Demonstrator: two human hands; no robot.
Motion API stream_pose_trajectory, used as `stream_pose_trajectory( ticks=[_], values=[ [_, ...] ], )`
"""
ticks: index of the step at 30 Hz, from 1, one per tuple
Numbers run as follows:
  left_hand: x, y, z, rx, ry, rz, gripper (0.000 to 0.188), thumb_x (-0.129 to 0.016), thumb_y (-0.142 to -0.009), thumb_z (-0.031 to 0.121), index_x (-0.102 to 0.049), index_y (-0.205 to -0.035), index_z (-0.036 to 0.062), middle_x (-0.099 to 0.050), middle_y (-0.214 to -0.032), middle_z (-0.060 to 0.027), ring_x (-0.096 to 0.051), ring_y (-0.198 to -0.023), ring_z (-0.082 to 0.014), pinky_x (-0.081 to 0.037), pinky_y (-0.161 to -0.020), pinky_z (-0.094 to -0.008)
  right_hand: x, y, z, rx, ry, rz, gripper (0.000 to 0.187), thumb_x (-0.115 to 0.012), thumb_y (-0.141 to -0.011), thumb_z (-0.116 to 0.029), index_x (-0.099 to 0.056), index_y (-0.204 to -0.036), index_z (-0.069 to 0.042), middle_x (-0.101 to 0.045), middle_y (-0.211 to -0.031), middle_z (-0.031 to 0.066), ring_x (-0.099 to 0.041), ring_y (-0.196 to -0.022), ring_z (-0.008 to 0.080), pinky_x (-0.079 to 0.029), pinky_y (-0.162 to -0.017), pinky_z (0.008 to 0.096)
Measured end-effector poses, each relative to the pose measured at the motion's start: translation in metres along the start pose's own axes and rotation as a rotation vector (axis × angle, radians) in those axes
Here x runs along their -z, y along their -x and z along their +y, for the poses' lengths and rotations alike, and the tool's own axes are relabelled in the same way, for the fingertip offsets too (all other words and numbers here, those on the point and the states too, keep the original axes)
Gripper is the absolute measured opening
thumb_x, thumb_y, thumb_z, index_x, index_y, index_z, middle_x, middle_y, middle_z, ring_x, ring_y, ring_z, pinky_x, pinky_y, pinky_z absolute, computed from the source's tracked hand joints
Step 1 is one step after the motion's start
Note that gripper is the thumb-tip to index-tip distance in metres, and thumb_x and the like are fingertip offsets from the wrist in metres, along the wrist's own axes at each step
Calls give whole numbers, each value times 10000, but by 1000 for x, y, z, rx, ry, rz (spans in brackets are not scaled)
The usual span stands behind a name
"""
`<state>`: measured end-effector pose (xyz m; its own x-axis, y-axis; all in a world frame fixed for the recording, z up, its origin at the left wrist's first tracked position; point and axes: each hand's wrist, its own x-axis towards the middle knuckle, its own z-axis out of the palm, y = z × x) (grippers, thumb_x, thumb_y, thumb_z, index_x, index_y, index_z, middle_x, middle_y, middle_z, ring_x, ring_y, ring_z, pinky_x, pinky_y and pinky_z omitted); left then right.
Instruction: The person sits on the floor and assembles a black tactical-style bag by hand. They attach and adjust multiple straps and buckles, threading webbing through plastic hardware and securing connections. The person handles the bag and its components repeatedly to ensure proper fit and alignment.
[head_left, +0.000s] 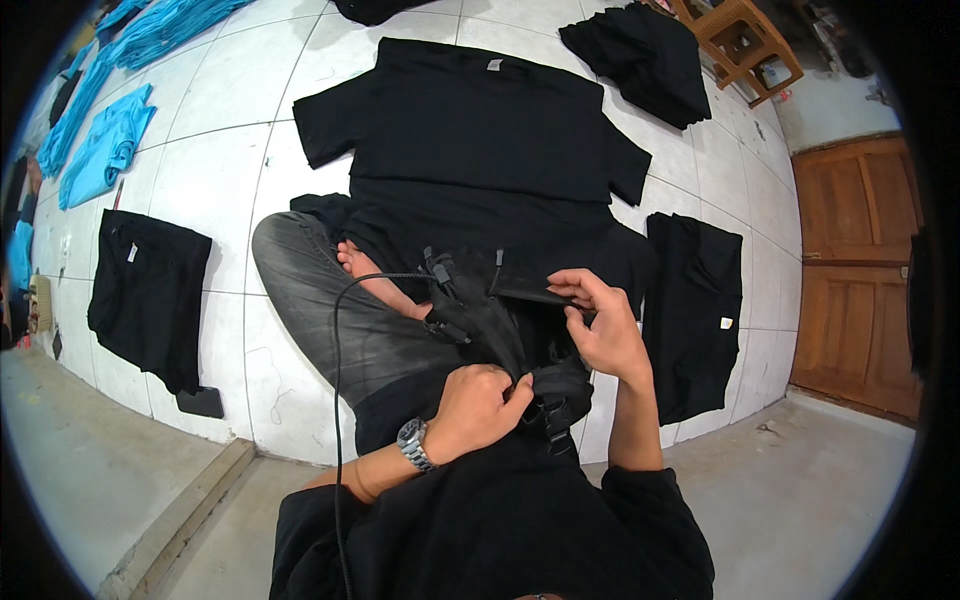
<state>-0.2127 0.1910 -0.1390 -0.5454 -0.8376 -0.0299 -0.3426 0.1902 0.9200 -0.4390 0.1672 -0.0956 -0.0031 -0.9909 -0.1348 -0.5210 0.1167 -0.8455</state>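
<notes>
- Person sits on pale floor tiles [205,185], one knee in grey trousers [300,290] bent out to the left, bare foot [385,288] tucked inward.
- Black bag [490,320], soft, buckled and strapped, lies in the lap between the two hands; its mouth gapes toward the right.
- Left hand [472,408]: forearm enters low from the left, angled up and right; back of hand up, fingers curled under. Narrow grip, thumb and index pinching the bag's near edge. Metal watch [413,444] at the wrist.
- Right hand [608,330]: forearm nearly upright, wrist bent inward, palm facing left. Thumb below, fingers above, bag's far edge between them in a light hold; outer fingers fanned loosely.
- Black cord [338,390] loops from beside the bag over the left knee, then down past the left forearm.
- Beyond the lap: black T-shirt [480,125] spread flat, short sleeves out.
- Folded black garment [150,295] well off left; another black folded pile [693,310] near the right hand, on its outer side.
</notes>
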Motion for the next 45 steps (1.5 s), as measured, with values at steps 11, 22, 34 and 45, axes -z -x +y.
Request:
stream_pose_trajectory(
  ticks=[11, 22, 34, 45],
  values=[
    [9, -7, 2, -58, 84, 28, 359, -719, -987, 185, -670, -708, -36, -652, -674, -176, -640, -576, -326, -482, -542, -409, -30, -7, 1, 173, 268, 19, 375, -578, -921, 65, -722, -1259, -9, -760, -1197, 214, -734, -1081, 420, -579, -955, 455],
    [76, -17, -59, -84, 302, 343, 532, -754, -880, -55, -627, -1395, -11, -628, -1297, -90, -655, -1024, -146, -518, -865, -257, -29, -4, 5, 228, 279, -12, 387, -560, -939, 112, -734, -1267, 5, -763, -1222, 221, -751, -1088, 400, -592, -962, 407],
    [60, -18, -54, -129, 443, 290, 565, -833, -827, -76, -666, -1361, -7, -611, -1238, -94, -653, -924, -101, -553, -745, -223, -41, -30, -62, 295, 9, -112, 404, -828, -878, -136, -732, -1254, -22, -695, -938, 95, -652, -714, 193, -517, -651, 319],
    [58, -4, -66, -123, 853, 216, 461, -722, -916, -64, -641, -1366, -6, -624, -1291, -111, -664, -903, -93, -533, -768, -230, -42, -27, -65, 174, 19, -234, 120, -773, -892, -39, -719, -997, -17, -694, -848, 93, -644, -657, 206, -492, -625, 326]
  ],
)
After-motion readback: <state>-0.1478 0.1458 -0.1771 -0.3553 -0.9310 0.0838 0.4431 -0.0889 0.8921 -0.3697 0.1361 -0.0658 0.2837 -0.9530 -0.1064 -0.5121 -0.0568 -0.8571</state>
